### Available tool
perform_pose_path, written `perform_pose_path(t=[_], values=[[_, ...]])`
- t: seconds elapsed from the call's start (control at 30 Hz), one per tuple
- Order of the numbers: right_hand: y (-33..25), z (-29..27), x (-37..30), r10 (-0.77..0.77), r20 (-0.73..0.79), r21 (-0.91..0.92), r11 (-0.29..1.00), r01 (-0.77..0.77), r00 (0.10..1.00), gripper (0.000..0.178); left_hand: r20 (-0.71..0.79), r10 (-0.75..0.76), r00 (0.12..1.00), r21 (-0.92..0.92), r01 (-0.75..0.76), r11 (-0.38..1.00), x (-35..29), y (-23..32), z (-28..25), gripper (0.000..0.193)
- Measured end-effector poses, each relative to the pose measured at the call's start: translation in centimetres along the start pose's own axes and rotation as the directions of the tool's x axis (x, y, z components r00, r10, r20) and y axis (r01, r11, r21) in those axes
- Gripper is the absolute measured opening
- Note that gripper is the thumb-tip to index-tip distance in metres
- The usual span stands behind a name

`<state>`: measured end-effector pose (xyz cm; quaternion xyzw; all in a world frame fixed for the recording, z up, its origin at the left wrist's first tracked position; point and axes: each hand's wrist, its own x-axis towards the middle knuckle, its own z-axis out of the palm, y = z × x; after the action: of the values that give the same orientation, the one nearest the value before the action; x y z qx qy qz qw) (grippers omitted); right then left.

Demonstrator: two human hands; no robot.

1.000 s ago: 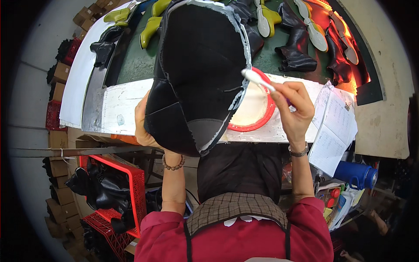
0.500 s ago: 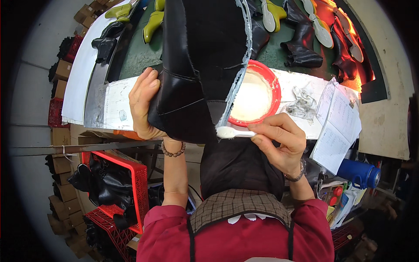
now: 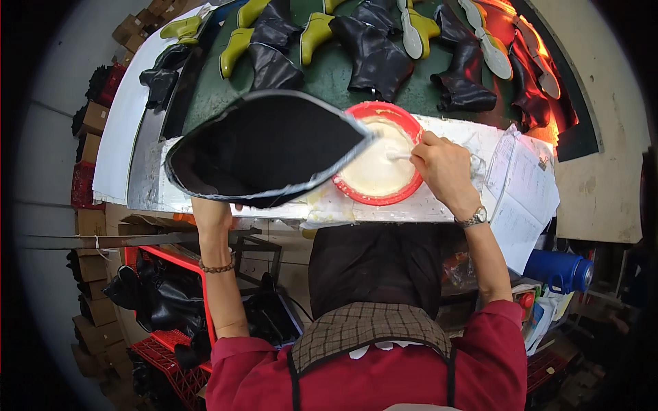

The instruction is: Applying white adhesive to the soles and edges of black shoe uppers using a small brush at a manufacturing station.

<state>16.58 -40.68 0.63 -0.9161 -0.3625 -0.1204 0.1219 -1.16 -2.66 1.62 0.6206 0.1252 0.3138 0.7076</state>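
My left hand holds a black leather boot upper from beneath; most of its fingers are hidden by the leather. The upper's wide opening faces me, with a pale coated edge whose pointed corner hangs over the left part of a red bowl. Creamy white paste fills the bowl. At the bowl's right side, my right hand pinches the handle of a small white brush. The brush's head is down in the paste.
Yellow-green boots and black boot uppers lie on the green surface behind. Written sheets hang over the table edge at right, above a blue flask. Red crates of black leather pieces stand at lower left.
My right hand has carried the brush from the upper's edge up into the paste. My left hand has lowered the upper leftward and turned its opening toward me.
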Motion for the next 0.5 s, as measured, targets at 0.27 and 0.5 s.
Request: perform_pose_path(t=[0.27, 0.5], values=[[-1.5, -4.5, 1.7, 0.073, -0.250, 0.764, 0.627, 0.150, 0.966, 0.016, -0.129, -0.634, 0.762, -0.177, 0.612, 0.771, -1.7, 2.0, 2.4, 0.021], [-1.7, -4.5, 0.5, 0.030, -0.234, 0.761, 0.628, 0.164, 0.972, 0.019, -0.211, -0.684, 0.699, -0.305, 0.617, 0.725, -2.1, 2.7, 3.5, 0.021]])
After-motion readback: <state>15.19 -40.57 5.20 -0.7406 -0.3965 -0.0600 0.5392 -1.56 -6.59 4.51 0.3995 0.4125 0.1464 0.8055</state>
